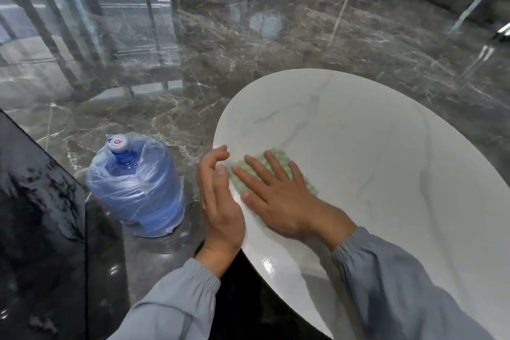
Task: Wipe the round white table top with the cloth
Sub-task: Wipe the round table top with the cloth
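Cloth (278, 167) flat under right hand (276, 196)

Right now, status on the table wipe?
Right hand flat on green cloth at table edge. Left hand open, cupped beside rim. Nothing blocking.

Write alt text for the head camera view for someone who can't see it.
A person's right hand presses a green-and-white cloth flat near the left edge of a round white table. The left hand is cupped, open, at that edge. A wrapped blue water jug stands on the dark marble floor.
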Demonstrator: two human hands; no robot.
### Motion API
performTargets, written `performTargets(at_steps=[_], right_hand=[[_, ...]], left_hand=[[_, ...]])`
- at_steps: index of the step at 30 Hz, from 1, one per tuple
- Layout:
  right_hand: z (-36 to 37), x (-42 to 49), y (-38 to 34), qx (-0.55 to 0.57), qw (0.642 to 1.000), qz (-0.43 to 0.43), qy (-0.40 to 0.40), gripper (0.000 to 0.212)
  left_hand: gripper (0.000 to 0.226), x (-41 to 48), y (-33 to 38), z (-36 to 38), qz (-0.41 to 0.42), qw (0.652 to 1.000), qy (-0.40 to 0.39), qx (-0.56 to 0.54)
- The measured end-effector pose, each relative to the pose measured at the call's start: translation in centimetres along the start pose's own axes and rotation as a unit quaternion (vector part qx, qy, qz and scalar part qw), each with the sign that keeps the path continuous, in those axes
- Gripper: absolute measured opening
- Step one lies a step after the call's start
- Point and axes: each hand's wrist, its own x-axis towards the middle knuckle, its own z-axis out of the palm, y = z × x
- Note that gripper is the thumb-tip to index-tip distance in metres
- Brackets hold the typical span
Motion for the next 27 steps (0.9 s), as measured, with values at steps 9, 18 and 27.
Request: performTargets(at_steps=[9, 18, 27], right_hand=[[-4.7, 13.9, 2.1, 0.02, 0.999, 0.039, 0.001, 0.056], [-0.6, 2.8, 1.6, 0.009, 0.999, -0.035, 0.032, 0.057], [-0.5, -4.8, 7.5, 0.019, 0.998, 0.053, 0.023, 0.053]], left_hand=[[0.028, 0.1, -0.1, 0.2, 0.01, 0.998, -0.02, 0.059], [0.023, 5.8, -0.2, 0.5, 0.059, 0.945, -0.117, 0.299], [0.04, 8.3, -1.9, 2.2, 0.11, 0.816, -0.29, 0.488]])
